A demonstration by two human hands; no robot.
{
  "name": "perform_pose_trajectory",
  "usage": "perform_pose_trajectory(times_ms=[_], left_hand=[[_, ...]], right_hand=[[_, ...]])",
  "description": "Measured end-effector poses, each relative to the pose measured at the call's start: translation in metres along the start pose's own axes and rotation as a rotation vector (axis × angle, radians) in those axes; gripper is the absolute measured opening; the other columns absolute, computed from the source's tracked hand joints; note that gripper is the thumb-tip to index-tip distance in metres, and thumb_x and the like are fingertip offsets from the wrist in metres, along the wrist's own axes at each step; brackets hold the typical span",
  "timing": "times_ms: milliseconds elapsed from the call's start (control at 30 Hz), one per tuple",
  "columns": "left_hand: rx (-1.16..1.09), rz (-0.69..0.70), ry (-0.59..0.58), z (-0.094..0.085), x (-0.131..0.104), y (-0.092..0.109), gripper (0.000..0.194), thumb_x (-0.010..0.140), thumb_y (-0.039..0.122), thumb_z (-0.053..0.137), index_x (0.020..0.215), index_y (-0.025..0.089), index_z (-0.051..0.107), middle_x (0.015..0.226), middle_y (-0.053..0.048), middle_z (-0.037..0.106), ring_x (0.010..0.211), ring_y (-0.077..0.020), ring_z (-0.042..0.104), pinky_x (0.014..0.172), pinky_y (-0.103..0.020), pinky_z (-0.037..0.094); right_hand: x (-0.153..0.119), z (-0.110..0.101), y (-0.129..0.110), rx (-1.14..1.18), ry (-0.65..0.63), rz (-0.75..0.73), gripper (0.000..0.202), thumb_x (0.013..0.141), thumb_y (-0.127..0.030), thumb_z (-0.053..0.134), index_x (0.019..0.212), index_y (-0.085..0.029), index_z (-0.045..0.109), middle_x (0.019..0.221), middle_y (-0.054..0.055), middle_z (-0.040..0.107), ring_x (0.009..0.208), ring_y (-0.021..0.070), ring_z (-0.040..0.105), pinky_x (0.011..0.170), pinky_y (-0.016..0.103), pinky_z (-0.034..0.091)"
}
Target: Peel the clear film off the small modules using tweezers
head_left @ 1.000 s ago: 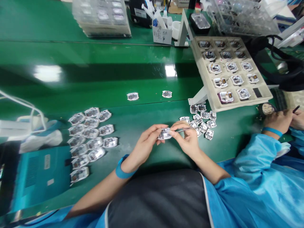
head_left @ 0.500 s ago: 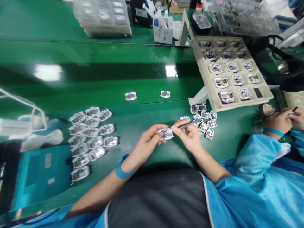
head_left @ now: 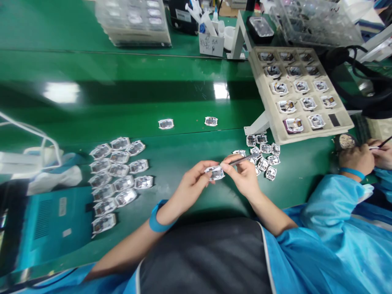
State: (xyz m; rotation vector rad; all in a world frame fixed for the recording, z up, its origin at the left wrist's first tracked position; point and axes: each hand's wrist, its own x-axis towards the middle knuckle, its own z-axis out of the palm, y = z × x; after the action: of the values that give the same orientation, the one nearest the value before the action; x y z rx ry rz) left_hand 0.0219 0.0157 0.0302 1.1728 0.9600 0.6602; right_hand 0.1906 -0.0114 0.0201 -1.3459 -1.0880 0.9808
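Observation:
Between thumb and fingers, my left hand point(head_left: 193, 183) grips a small white watch-like case point(head_left: 217, 173) over the green bench. My right hand point(head_left: 243, 175) is closed around metal tweezers point(head_left: 243, 159), its thumb and fingertip at the case's upper right edge. Two similar parts lie farther back, a left one point(head_left: 165, 124) and a right one point(head_left: 211, 121). Several larger silvery cases point(head_left: 120, 170) are laid out left of my hands. Beyond my right hand is a cluster of small white parts point(head_left: 262, 164), partly hidden by that hand.
A beige compartment tray point(head_left: 301, 134) with parts stands tilted at the right. Farther right are a co-worker's hands point(head_left: 358, 159). Stacked clear trays point(head_left: 134, 24) and a labelled box point(head_left: 211, 44) stand at the back. A teal device point(head_left: 58, 224) is at the left.
My hands and the held case have barely moved. At the right, the co-worker's hands have shifted slightly, and the dark tool there sticks out farther.

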Motion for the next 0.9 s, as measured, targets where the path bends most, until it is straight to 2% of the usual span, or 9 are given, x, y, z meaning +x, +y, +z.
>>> perform_pose_trajectory(times_ms=[233, 367, 633, 900], left_hand=[[0.013, -0.009, -0.034, -0.0033, -0.0023, 0.0029, 0.029, 0.085, 0.031, 0.066, 0.112, 0.019, 0.068, 0.093, -0.005, 0.072, 0.073, -0.0161, 0.061, 0.068, -0.028, 0.050], [-0.021, -0.009, -0.029, -0.0036, -0.0019, 0.0031, 0.028, 0.087, 0.032, 0.063, 0.111, 0.019, 0.069, 0.095, -0.006, 0.071, 0.074, -0.0162, 0.061, 0.067, -0.028, 0.049], [-0.046, -0.031, -0.022, -0.0039, -0.0012, -0.0015, 0.027, 0.088, 0.031, 0.060, 0.111, 0.019, 0.069, 0.093, -0.005, 0.070, 0.072, -0.0154, 0.059, 0.064, -0.027, 0.047], [-0.065, -0.048, -0.020, -0.0026, -0.0001, 0.0006, 0.028, 0.087, 0.029, 0.061, 0.112, 0.018, 0.069, 0.091, -0.004, 0.069, 0.072, -0.0149, 0.058, 0.063, -0.027, 0.045]], right_hand=[[0.0027, -0.0012, 0.0032, 0.095, -0.015, -0.013, 0.019, 0.078, -0.040, 0.077, 0.079, -0.022, 0.070, 0.078, 0.002, 0.070, 0.077, 0.0181, 0.066, 0.075, 0.034, 0.053], [0.0020, -0.0021, 0.0027, 0.063, -0.024, -0.021, 0.020, 0.079, -0.041, 0.076, 0.080, -0.023, 0.070, 0.079, 0.002, 0.070, 0.078, 0.0187, 0.066, 0.077, 0.035, 0.053], [0.0004, -0.0055, -0.0039, -0.041, -0.018, -0.173, 0.009, 0.082, -0.034, 0.073, 0.081, -0.026, 0.071, 0.081, 0.003, 0.073, 0.087, 0.0221, 0.066, 0.086, 0.042, 0.052], [0.0008, -0.0063, -0.0002, -0.033, -0.035, -0.217, 0.004, 0.083, -0.030, 0.073, 0.082, -0.027, 0.072, 0.081, 0.003, 0.074, 0.087, 0.0218, 0.066, 0.086, 0.042, 0.052]])
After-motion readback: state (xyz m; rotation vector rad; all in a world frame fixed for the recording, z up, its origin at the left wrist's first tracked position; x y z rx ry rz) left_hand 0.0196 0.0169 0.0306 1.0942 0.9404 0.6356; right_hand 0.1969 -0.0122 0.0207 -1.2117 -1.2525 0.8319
